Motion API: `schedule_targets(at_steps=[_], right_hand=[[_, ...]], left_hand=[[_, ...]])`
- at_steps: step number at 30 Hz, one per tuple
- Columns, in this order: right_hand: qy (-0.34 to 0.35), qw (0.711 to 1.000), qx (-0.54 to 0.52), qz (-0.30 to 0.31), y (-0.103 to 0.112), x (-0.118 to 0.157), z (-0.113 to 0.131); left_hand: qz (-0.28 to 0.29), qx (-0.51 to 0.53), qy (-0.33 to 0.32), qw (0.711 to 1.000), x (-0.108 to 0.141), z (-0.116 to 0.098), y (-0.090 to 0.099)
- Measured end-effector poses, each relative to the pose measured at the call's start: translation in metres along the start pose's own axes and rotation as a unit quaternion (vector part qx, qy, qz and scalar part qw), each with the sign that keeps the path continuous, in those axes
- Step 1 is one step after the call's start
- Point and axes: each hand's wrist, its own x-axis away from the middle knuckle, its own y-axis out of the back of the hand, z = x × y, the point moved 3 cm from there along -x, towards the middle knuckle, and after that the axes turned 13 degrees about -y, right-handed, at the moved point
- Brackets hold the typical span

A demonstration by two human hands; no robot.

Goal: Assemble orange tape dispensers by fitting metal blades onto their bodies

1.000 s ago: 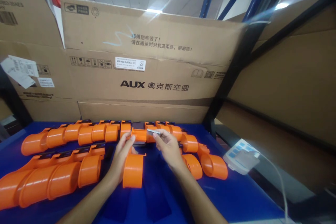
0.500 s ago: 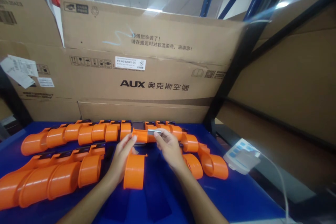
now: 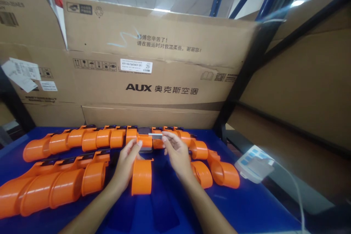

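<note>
My left hand (image 3: 128, 162) pinches an orange plastic part (image 3: 144, 141) between thumb and fingers. Just below it hangs a wide orange ring (image 3: 142, 177), which looks joined to it, though my fingers hide the join. My right hand (image 3: 177, 153) is closed on the right end of a thin silvery metal strip (image 3: 155, 136). The strip's left end overlaps the upper right edge of the orange part; whether it sits inside or against it, I cannot tell. Behind my hands stands a small dark-screened device (image 3: 144, 130), partly covered.
Rows of similar orange ring parts (image 3: 65, 186) with dark pieces on top lie left and right on the blue table (image 3: 241, 210). Cardboard boxes (image 3: 164, 69) wall the back. A white power adapter (image 3: 255, 163) with a cable is at the right edge.
The metal strip has shifted left, onto the edge of the orange part. My right fingers have extended slightly. The orange ring in my left hand has risen a little and moved slightly right.
</note>
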Motion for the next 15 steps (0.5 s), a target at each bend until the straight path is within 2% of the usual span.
schedule_targets(at_steps=[6, 15], right_hand=[[0.04, 0.998, 0.049, -0.014, 0.005, 0.006, 0.007], [0.097, 0.99, 0.081, 0.056, -0.004, 0.014, 0.009]], left_hand=[[0.009, -0.01, 0.011, 1.0, -0.002, -0.003, 0.003], [0.09, -0.087, -0.02, 0.992, 0.001, 0.0, 0.002]])
